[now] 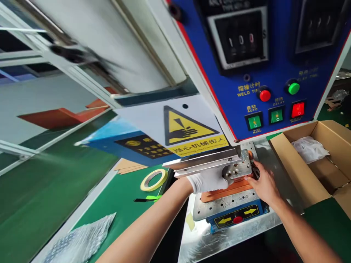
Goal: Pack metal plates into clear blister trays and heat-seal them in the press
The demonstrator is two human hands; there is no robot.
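My left hand [210,180], in a white glove, reaches under the press head, between its metal bar [204,162] and the orange-brown plate [229,191] on the machine bed. Its fingers are hidden behind the metal block [238,170]. My right hand [264,182] is bare and curls at the right end of that block. Thumb and forefinger close around a small dark part there, too covered to name. Beneath both hands is a drilled metal base plate [200,212], on a blue base with a red button [237,219] and yellow arrows.
The blue control panel [241,98] overhangs at the upper right; a hand-hazard warning sign [189,126] hangs beside it. An open cardboard box [301,164] stands right. Yellow tape [154,179], a black-and-green tool [148,199] and bubble wrap [82,237] lie on the green table at left.
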